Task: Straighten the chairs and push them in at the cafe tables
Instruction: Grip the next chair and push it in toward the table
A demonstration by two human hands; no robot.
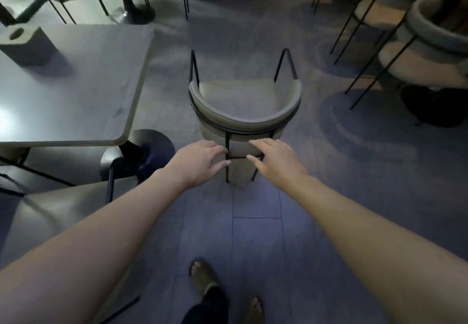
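A beige padded chair (pixel 243 101) with a curved backrest and thin black metal legs stands alone on the floor in front of me, its back toward me, to the right of a grey cafe table (pixel 76 83). My left hand (pixel 200 161) and my right hand (pixel 276 161) reach forward with fingers spread, just below and behind the backrest. Neither hand touches the chair. Both are empty.
A grey block-shaped holder (pixel 27 45) sits on the table. The table's black round base (pixel 141 154) is near the chair. Another padded seat (pixel 50 217) is at lower left. More chairs (pixel 425 45) stand at right and at the far left. My feet (pixel 205 278) are below.
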